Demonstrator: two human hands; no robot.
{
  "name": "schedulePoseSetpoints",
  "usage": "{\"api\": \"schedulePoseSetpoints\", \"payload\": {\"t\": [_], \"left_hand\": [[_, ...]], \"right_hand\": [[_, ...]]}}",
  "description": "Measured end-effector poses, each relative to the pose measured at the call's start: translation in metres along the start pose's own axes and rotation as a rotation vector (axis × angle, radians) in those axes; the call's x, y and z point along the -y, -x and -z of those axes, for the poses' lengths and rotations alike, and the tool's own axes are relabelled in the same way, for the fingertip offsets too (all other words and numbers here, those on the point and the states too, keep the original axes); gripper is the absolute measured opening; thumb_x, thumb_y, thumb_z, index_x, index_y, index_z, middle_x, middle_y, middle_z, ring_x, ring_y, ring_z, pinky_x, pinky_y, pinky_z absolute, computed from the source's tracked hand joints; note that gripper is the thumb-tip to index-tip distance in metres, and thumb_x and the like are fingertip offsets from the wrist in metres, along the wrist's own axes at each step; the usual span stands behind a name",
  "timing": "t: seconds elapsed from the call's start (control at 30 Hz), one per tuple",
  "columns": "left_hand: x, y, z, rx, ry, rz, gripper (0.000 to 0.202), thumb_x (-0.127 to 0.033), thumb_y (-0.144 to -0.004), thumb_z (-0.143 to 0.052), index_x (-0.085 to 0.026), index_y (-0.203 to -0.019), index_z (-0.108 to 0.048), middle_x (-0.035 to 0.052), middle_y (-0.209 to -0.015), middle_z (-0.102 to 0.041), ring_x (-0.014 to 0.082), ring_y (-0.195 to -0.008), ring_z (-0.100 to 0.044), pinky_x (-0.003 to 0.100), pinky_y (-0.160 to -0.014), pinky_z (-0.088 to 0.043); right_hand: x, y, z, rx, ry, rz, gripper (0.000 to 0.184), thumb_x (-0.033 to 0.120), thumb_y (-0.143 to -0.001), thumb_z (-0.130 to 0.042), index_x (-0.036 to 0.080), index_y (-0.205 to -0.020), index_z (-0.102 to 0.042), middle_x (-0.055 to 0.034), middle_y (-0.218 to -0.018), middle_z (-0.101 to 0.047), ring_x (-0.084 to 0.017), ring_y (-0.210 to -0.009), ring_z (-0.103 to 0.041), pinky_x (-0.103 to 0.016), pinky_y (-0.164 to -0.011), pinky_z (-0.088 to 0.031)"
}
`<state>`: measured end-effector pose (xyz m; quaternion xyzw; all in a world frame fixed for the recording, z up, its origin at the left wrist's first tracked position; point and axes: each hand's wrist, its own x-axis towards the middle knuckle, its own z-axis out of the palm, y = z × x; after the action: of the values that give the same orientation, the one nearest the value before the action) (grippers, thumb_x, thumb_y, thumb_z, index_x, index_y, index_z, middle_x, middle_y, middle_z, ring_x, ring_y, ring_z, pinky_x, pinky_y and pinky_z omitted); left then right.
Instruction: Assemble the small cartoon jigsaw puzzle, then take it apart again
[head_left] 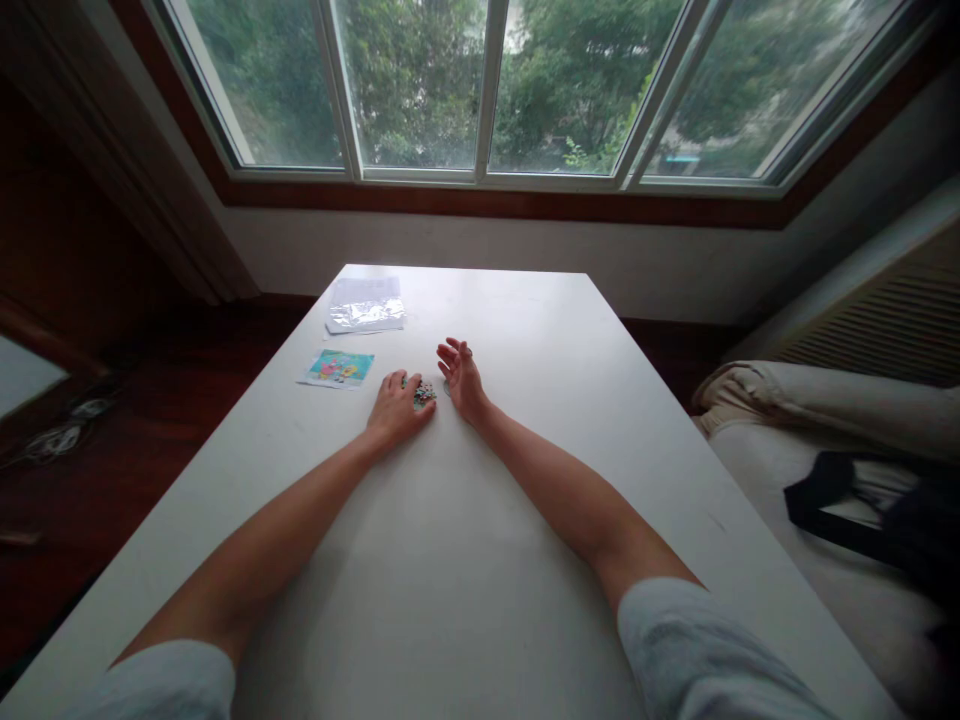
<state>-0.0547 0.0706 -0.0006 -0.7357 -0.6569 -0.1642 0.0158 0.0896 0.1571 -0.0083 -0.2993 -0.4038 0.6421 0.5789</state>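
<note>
A small heap of colourful jigsaw-like pieces (424, 394) lies on the white table. Around its left and near side curves my left hand (397, 407), palm down, thumb and fingers apart, touching the heap. My right hand (463, 378) rests on its edge just right of the heap, palm turned toward it and fingers spread, with nothing seen in it. A bit of something pale green shows beside the right palm, too small to make out. Left of my left hand lies a bright picture sheet (341, 368) with a turquoise background and pink and yellow figures.
Behind the picture sheet, a clear plastic bag (366, 305) lies near the table's far left corner. The white table (450, 580) ends before a wall with a window (480, 90). At right stands a pale couch (772, 470) with a dark strap-like item (840, 510) on it.
</note>
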Motion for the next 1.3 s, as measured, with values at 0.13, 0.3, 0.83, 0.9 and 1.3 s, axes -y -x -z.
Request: {"api": "schedulePoseSetpoints", "payload": {"t": [0.13,0.3,0.83,0.9,1.3], "left_hand": [[0.003,-0.004,-0.003,-0.018,-0.019,-0.061,0.045,-0.040,-0.098,-0.050,-0.028,-0.141,-0.057,0.0136,-0.148,-0.047,0.0324,-0.138,-0.040,0.048,-0.121,-0.029],[0.008,-0.013,-0.011,-0.003,0.000,-0.130,0.038,-0.033,-0.101,-0.046,-0.031,-0.136,-0.058,0.0105,-0.149,-0.048,0.0306,-0.139,-0.040,0.052,-0.120,-0.029],[0.011,-0.024,-0.015,-0.074,0.082,-0.123,0.037,-0.038,-0.097,-0.055,-0.021,-0.129,-0.057,0.0130,-0.132,-0.056,0.0298,-0.123,-0.049,0.045,-0.113,-0.039],[0.010,-0.024,-0.015,-0.076,0.064,-0.112,0.041,-0.039,-0.097,-0.055,-0.021,-0.133,-0.056,0.0131,-0.132,-0.056,0.0300,-0.123,-0.049,0.045,-0.113,-0.039],[0.008,-0.023,-0.014,-0.071,0.057,-0.086,0.045,-0.039,-0.095,-0.056,-0.020,-0.137,-0.055,0.0144,-0.137,-0.054,0.0310,-0.127,-0.048,0.045,-0.114,-0.038]], "right_hand": [[0.000,-0.002,0.005,-0.076,-0.078,0.038,0.059,0.075,-0.084,-0.057,0.026,-0.116,-0.060,-0.0075,-0.124,-0.065,-0.023,-0.127,-0.057,-0.040,-0.106,-0.047],[0.000,-0.004,0.008,-0.058,-0.052,0.026,0.059,0.075,-0.085,-0.055,0.025,-0.117,-0.060,-0.0083,-0.121,-0.065,-0.023,-0.125,-0.058,-0.040,-0.102,-0.051],[-0.004,0.002,0.000,0.086,0.140,-0.016,0.068,0.078,-0.091,-0.040,0.033,-0.140,-0.052,-0.0067,-0.150,-0.052,-0.024,-0.146,-0.043,-0.048,-0.118,-0.035],[-0.001,-0.003,0.006,0.046,0.169,-0.002,0.069,0.078,-0.091,-0.039,0.032,-0.141,-0.051,-0.0073,-0.152,-0.051,-0.024,-0.147,-0.041,-0.050,-0.119,-0.034],[0.006,-0.016,0.011,0.230,0.180,-0.008,0.063,0.074,-0.092,-0.046,0.035,-0.142,-0.051,-0.0064,-0.151,-0.050,-0.024,-0.144,-0.044,-0.050,-0.116,-0.040]]}}
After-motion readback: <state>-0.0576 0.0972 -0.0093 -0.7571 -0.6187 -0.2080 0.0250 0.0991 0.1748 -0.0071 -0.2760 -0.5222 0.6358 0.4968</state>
